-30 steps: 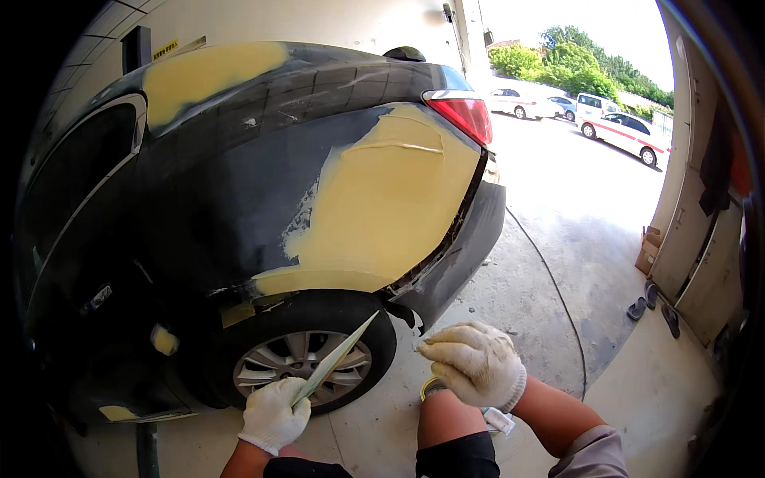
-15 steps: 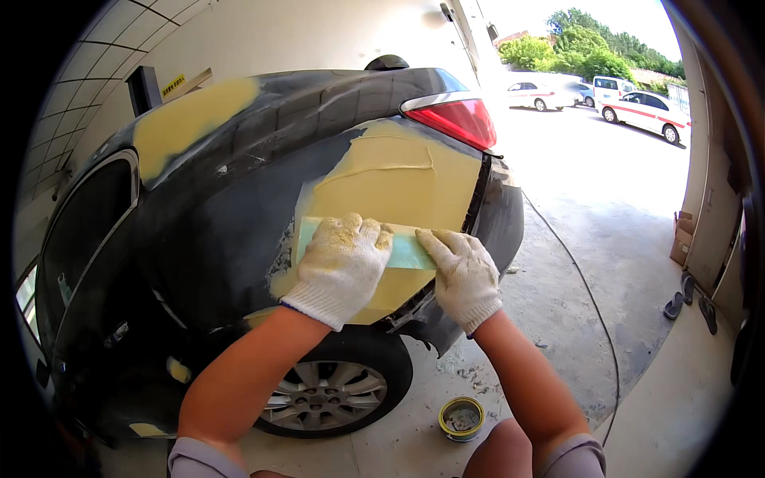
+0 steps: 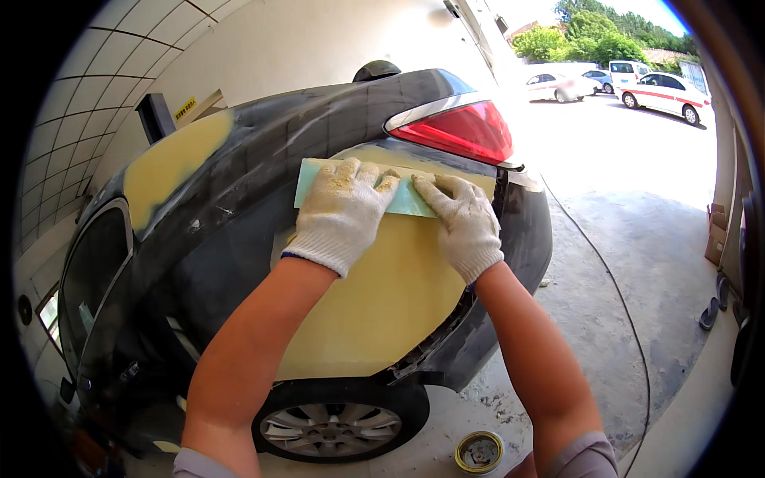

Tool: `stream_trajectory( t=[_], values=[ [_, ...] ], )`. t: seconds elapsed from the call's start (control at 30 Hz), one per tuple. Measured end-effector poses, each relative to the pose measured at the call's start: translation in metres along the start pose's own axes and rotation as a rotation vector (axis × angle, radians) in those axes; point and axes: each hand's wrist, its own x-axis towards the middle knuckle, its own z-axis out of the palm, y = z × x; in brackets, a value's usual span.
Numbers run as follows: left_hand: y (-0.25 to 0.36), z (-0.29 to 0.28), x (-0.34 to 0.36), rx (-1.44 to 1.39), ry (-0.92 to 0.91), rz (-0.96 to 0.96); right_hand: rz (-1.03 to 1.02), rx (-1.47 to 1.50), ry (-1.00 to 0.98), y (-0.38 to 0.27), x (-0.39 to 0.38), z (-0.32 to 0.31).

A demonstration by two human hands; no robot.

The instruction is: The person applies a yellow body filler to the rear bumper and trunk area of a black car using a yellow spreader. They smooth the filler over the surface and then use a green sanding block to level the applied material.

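Note:
My left hand (image 3: 339,215), in a white knit glove with yellow smears, grips a pale green flat spreader (image 3: 410,199) near its left end. My right hand (image 3: 466,227), similarly gloved, holds the same spreader farther right. The spreader lies across the upper part of a yellow filler patch (image 3: 362,319) on the dark car's rear quarter panel, just below the red tail light (image 3: 454,131). Filler beneath my fingers and the spreader is hidden. Another yellow patch (image 3: 167,175) is on the pillar at the upper left.
The wheel (image 3: 331,430) is below the panel, with an open tin (image 3: 478,452) beside it on the floor. A black hose (image 3: 606,271) runs along the right, near cardboard boxes (image 3: 715,235) and slippers (image 3: 709,311). White cars (image 3: 661,102) are parked outside.
My right hand, apart from the spreader a second ago, joined my left on it. Both hands rose onto the panel, then moved higher toward the tail light with the spreader.

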Motion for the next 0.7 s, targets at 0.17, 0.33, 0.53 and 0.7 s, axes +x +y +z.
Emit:
stream_trajectory(
  t=[0.17, 0.33, 0.53, 0.7],
  values=[
    [0.015, -0.012, -0.043, -0.027, -0.002, -0.008, 0.019, 0.121, -0.125, -0.015, -0.034, -0.002],
    [0.008, -0.012, -0.009, -0.115, 0.063, -0.024, 0.072, 0.147, -0.084, -0.004, -0.003, -0.01],
    [0.007, -0.003, -0.016, -0.084, 0.034, -0.002, 0.067, 0.129, -0.115, -0.005, -0.013, -0.006],
    [-0.003, -0.001, 0.01, -0.11, 0.092, 0.009, 0.089, 0.145, -0.02, 0.007, 0.01, -0.001]
  ],
)
